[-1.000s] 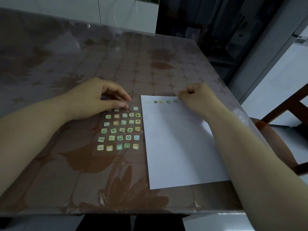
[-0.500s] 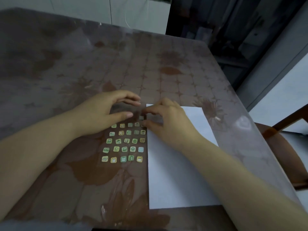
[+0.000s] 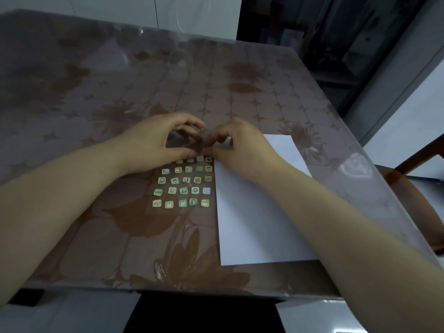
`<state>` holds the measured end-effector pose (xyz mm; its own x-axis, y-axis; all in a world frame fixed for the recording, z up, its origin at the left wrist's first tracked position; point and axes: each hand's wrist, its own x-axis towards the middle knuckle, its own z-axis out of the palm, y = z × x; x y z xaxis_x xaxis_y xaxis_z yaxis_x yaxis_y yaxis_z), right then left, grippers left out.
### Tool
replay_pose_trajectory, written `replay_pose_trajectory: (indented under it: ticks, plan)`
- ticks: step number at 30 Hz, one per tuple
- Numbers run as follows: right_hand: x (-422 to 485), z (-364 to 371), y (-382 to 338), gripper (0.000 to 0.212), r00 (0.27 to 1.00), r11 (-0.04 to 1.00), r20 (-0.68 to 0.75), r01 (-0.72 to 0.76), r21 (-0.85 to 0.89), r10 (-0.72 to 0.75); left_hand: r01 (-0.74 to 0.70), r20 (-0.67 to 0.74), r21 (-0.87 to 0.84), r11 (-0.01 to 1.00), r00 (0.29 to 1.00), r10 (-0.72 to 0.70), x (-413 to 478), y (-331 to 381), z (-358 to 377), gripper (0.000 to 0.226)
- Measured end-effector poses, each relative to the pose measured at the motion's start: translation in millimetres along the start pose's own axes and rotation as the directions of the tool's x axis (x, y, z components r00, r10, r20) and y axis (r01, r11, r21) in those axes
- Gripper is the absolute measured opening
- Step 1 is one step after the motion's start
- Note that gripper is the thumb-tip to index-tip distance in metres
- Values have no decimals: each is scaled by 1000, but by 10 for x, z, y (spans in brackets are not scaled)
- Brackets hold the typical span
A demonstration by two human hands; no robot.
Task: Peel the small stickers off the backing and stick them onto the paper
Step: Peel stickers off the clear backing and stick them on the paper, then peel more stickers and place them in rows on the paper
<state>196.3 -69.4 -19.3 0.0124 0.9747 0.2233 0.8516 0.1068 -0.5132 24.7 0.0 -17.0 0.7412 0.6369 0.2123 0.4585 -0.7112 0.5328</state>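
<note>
A clear backing sheet (image 3: 183,186) carrying several small square green and yellow stickers lies on the table, just left of a white paper (image 3: 252,224). My left hand (image 3: 153,145) grips the sheet's far end between thumb and fingers, and that end curls up off the table. My right hand (image 3: 242,147) rests over the paper's top left corner. Its thumb and forefinger pinch a small sticker in the top row at the sheet's right edge, mostly covered by the fingertips. The paper's top edge is hidden under this hand.
The table (image 3: 120,80) has a brown flower-patterned cover under clear plastic; its near edge runs just below the paper. A wooden chair (image 3: 420,188) stands past the right edge. White cabinets lie beyond the far side.
My right hand left the paper's top right corner and came left to the sticker sheet's top row. My left hand lifted and curled the sheet's far end. The camera tilted.
</note>
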Motion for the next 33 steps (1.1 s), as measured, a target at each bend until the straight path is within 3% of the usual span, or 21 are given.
replay_pose_trajectory:
  ticks: [4,6,10,15,28,33]
  plan:
    - [40,19,14,12,1000,1000,15,15,23,-15,4,-3,6,1000,1000,-4,5,-12,-10,48]
    - [58,-95,2,5,1000,993,10,3,115,-4,-4,-1,14,1000,1000,4,13,-14,-13,47]
    - [-3,-684,220,8,955,935,-212,-132,328,209,-16,13,-11,1000,1000,16,19,4,-25,41]
    - [-154,-802,638,8,930,925,41,-367,98,365,-9,16,-43,999,1000,9,28,-13,-27,34]
    - [-59,-698,655,9,933,930,27,-359,78,358,-33,20,-85,996,999,34,24,-28,-38,33]
    - [-47,-692,660,19,893,882,-9,-443,161,450,-29,32,-67,997,999,31,17,-46,-55,34]
